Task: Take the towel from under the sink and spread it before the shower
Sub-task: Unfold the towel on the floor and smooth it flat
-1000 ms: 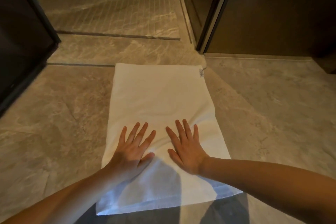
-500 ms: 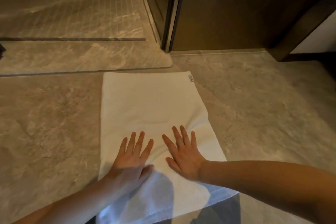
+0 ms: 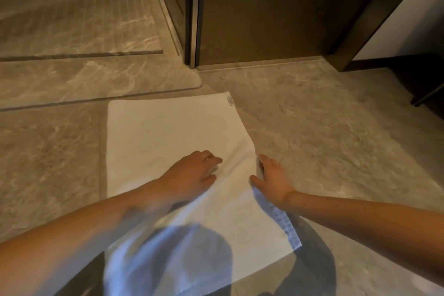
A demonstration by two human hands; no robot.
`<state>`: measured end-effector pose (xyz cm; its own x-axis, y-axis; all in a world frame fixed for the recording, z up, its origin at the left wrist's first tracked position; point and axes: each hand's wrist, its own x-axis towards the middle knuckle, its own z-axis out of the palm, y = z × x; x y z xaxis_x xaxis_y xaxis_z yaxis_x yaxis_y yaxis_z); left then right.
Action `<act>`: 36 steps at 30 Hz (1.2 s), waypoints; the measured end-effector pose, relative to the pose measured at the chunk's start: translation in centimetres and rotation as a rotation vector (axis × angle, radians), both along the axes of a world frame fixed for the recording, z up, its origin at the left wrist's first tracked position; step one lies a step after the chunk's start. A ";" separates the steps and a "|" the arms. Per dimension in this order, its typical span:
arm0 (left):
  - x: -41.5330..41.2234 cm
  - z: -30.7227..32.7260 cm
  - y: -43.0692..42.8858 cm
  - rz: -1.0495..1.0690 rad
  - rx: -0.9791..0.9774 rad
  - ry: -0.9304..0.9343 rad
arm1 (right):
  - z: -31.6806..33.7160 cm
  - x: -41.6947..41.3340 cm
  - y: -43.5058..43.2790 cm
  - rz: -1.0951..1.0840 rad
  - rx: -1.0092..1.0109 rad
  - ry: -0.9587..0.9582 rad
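A white towel (image 3: 168, 132) lies spread flat on the marble floor, its far edge just short of the raised shower threshold (image 3: 96, 79). A small label sits at its far right corner. My left hand (image 3: 192, 173) rests on the towel's middle, fingers loosely curled and pointing right. My right hand (image 3: 271, 175) is at the towel's right edge, fingers apart, touching the hem where the cloth wrinkles slightly. Whether the fingers pinch the hem I cannot tell. My shadow covers the towel's near end.
The shower floor (image 3: 72, 14) with fine grid lines lies at the far left behind a glass panel frame (image 3: 192, 19). A dark wooden door (image 3: 264, 12) stands behind the towel, and a dark cabinet base (image 3: 427, 84) is at the far right.
Both hands left the flat-palmed spot on the towel's middle and slid right; my right hand now reaches the right hem. The view swung right and the towel's right edge wrinkled.
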<state>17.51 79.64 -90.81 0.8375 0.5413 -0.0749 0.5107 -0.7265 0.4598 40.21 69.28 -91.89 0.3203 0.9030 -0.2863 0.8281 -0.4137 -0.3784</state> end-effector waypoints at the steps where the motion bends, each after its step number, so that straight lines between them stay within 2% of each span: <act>1: 1.7 0.1 0.5 0.002 -0.069 -0.049 | 0.1 0.3 0.1 -0.011 0.019 0.054; 4: 5.6 -0.1 1.5 0.008 -0.203 -0.057 | 0.3 0.5 0.1 -0.079 0.108 0.209; 7: 7.7 -1.3 2.2 0.035 -0.237 -0.023 | 0.1 0.7 0.1 -0.146 0.110 0.306; 12: 8.4 -2.6 3.1 0.031 -0.288 -0.014 | 0.9 1.4 0.4 -0.354 0.119 0.619; 15: 9.2 -2.0 3.8 0.063 -0.360 -0.080 | 2.1 1.6 0.1 -0.333 0.116 0.780; 19: 11.0 -0.7 5.0 0.038 -0.541 -0.144 | 3.3 1.6 0.0 -0.220 0.085 0.777; 22: 11.7 0.2 5.4 0.092 -0.642 -0.040 | 3.8 1.4 0.1 -0.200 0.044 0.773; 25: 12.4 0.9 5.2 0.079 -0.666 0.114 | 4.0 0.8 0.1 -0.134 0.046 0.752; 27: 13.0 1.5 5.1 0.108 -0.652 0.146 | 4.1 0.5 0.2 -0.089 0.054 0.740; 30: 13.5 2.3 5.3 0.110 -0.512 0.216 | 3.9 0.1 0.1 -0.024 0.062 0.685; 32: 13.5 2.7 5.7 0.128 -0.403 0.180 | 3.7 0.3 0.0 -0.010 0.075 0.667; 36: 12.1 2.4 6.6 0.275 -0.588 -0.022 | 3.6 0.1 0.0 -0.005 0.093 0.682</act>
